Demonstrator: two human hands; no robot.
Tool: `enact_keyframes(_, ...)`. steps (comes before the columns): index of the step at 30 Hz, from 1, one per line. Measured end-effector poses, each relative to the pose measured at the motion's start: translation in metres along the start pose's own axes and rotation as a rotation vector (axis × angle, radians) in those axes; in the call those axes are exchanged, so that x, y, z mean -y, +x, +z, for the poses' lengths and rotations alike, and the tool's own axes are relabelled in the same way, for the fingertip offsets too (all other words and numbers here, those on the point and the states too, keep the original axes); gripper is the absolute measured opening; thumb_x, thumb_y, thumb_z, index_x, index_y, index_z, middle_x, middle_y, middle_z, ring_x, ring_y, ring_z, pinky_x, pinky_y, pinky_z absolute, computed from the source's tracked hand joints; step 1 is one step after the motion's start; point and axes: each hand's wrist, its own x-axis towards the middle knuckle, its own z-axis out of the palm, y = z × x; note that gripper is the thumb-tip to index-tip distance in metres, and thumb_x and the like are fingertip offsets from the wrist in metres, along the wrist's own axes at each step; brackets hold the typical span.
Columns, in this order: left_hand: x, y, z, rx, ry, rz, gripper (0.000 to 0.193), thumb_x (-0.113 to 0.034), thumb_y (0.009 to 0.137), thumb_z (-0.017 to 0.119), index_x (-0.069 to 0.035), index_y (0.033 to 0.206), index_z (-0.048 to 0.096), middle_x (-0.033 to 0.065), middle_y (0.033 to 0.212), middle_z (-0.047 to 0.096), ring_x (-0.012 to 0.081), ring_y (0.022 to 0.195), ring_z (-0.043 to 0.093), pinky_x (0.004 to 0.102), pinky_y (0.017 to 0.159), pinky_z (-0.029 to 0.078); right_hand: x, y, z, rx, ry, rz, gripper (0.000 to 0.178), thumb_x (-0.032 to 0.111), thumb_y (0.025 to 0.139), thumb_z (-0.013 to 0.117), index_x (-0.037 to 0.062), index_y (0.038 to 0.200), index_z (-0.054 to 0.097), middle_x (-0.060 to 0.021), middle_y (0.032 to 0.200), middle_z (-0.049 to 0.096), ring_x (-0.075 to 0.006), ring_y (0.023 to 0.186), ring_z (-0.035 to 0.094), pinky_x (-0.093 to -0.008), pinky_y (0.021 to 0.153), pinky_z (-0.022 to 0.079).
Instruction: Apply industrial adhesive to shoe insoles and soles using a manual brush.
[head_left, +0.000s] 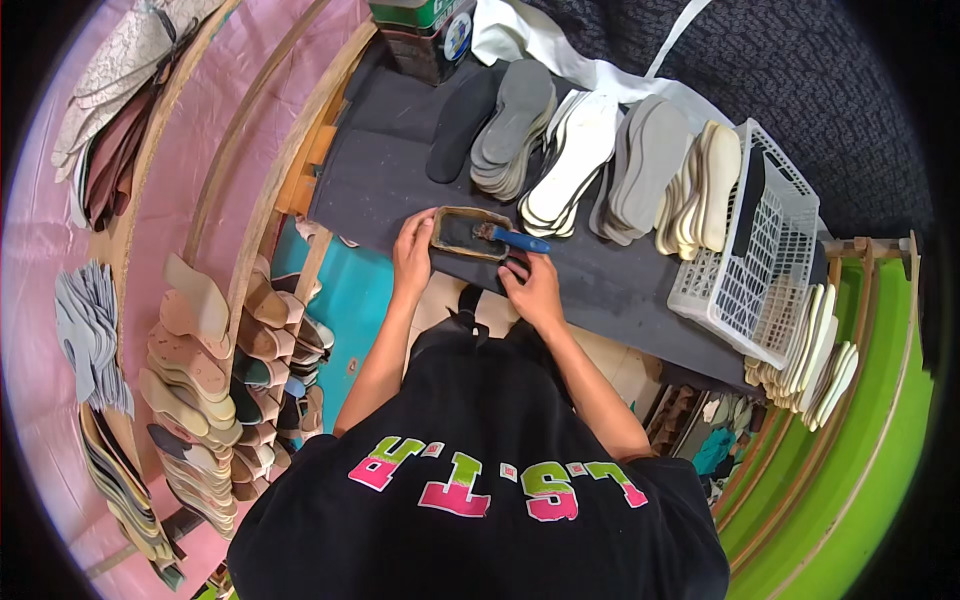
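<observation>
I'm steadying the tray [472, 213], seemingly: left hand [412, 252] curled on its end, right hand [538, 288] half-bent beside the blue-handled brush [522, 240], hold unclear; next calls for gripping that.

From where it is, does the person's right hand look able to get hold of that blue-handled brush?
Probably yes: the right hand is close beside the blue-handled brush, whose handle sticks out past the rim of the open container, and nothing visible blocks the way.

Head-worn fisheye, facing steeply down, near above the table [365, 185]
</observation>
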Motion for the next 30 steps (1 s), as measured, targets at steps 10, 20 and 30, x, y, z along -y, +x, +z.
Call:
enact_keyframes(10, -0.022, -0.006, -0.024, 0.178, 0.083, 0.084, 0.037, -0.024, 0.110, 0.060, 0.003, 0.133, 0.071, 0.0166, 0.138, 0.068, 0.0263, 0.129, 0.065, 0.0347, 0.109, 0.048, -0.006, -0.025, 0.021, -0.106, -0.036, 0.045, 0.063, -0.009, 0.095, 0.071, -0.0018, 0.154, 0.051, -0.0177, 0.153, 0.053, -0.0277, 0.135, 0.062, -0.0387, 0.108, 0.059)
enact_keyframes(20, -0.029, 0.011, -0.030, 0.310, 0.117, 0.084, 0.033, -0.021, 0.108, 0.064, 0.001, 0.130, 0.073, 0.0132, 0.131, 0.070, 0.0217, 0.113, 0.070, 0.0329, 0.099, 0.053, -0.014, -0.032, 0.034, -0.247, -0.018, 0.083, 0.061, -0.006, 0.093, 0.073, -0.0002, 0.151, 0.056, -0.0187, 0.144, 0.059, -0.0272, 0.124, 0.068, -0.0361, 0.101, 0.063)
enact_keyframes(30, -0.038, 0.078, -0.032, 0.219, 0.145, 0.068, 0.030, -0.020, 0.104, 0.069, -0.002, 0.127, 0.075, 0.0112, 0.127, 0.072, 0.0217, 0.111, 0.071, 0.0353, 0.094, 0.056, 0.052, -0.027, -0.039, -0.684, -0.369, -0.118, 0.025, -0.011, 0.094, 0.056, -0.0044, 0.110, 0.074, -0.0128, 0.103, 0.073, -0.0154, 0.090, 0.071, -0.0282, 0.082, 0.057)
